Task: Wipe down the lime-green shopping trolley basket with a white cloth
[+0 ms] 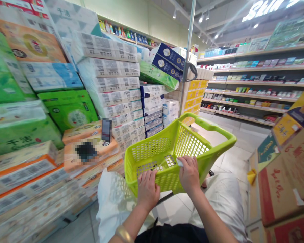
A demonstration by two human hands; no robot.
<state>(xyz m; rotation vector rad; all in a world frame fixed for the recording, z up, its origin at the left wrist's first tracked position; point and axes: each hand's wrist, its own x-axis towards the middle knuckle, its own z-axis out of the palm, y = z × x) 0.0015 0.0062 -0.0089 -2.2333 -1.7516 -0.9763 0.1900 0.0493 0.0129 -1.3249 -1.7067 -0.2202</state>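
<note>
A lime-green plastic shopping basket (152,177) with a perforated wall and a raised handle stands tilted between my knees. Its inside shows a lattice floor with nothing lying on it. My left hand (148,189) is curled over the near rim, the fingers wrapped round it. Further right on the same rim rests my right hand (190,172), its fingers bent over the edge. A small white piece (179,162), like a tissue or cloth, peeks out under those fingers, pressed against the rim.
Stacked tissue packs (111,77) rise on the left, with orange packs (106,148) beside my knee. Cardboard boxes (276,189) line the right. A metal pole (188,40) stands beyond the basket. Stocked shelves (250,82) fill the back right; tiled floor (231,148) lies between.
</note>
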